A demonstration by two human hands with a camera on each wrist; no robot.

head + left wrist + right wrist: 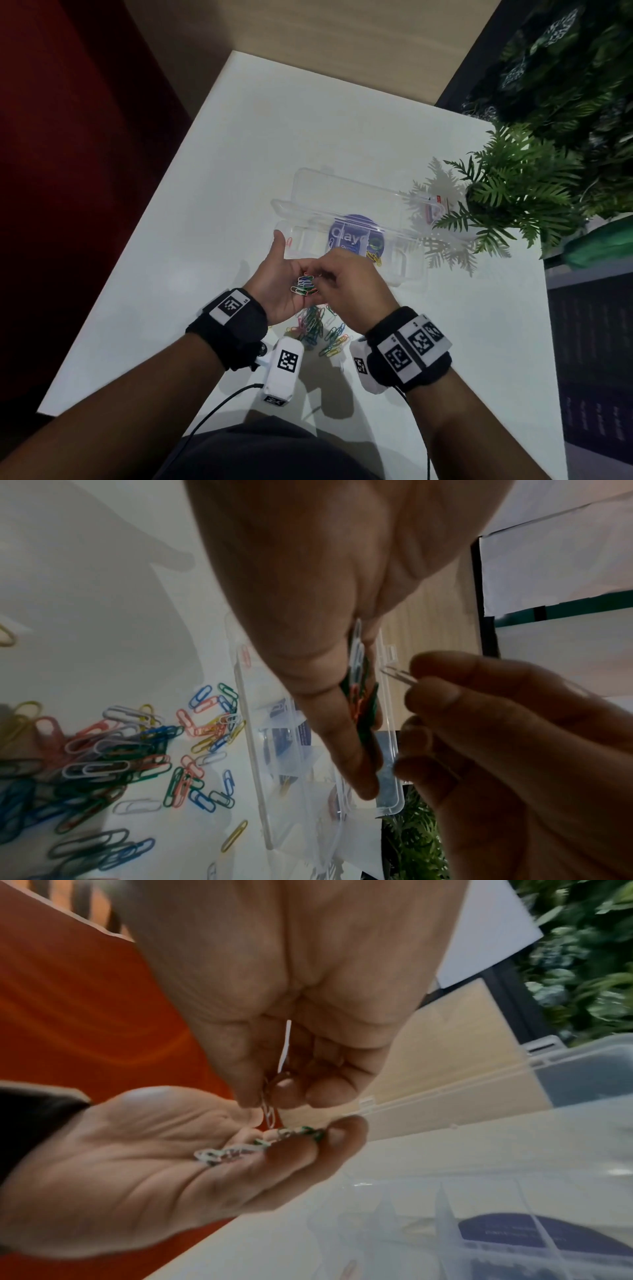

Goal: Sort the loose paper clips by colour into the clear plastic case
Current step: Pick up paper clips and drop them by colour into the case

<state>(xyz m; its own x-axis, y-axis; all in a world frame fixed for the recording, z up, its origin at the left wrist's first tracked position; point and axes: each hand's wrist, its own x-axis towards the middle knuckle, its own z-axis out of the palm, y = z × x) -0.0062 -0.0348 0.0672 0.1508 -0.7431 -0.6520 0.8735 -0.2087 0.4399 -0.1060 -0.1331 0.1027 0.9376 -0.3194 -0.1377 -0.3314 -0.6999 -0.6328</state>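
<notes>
My left hand (286, 277) lies palm up over the table, thumb stuck out, and carries a small bunch of paper clips (304, 285), green, white and red ones. In the right wrist view the bunch (253, 1146) rests on its lightly bent fingers (308, 1150). My right hand (352, 287) pinches a white clip (397, 673) just above the bunch, also seen as the white clip (270, 1114) between thumb and fingertips. The clear plastic case (407, 270) stands open just beyond both hands, with a few red, blue and yellow clips in separate compartments. A pile of loose clips (322, 332) lies under my wrists.
The white table (239, 154) ends at the left and far edges. A fern-like plant (513, 192) overhangs the case's right end. More foliage and a dark panel stand at the right. Loose clips (120, 750) spread beside the case edge (253, 750).
</notes>
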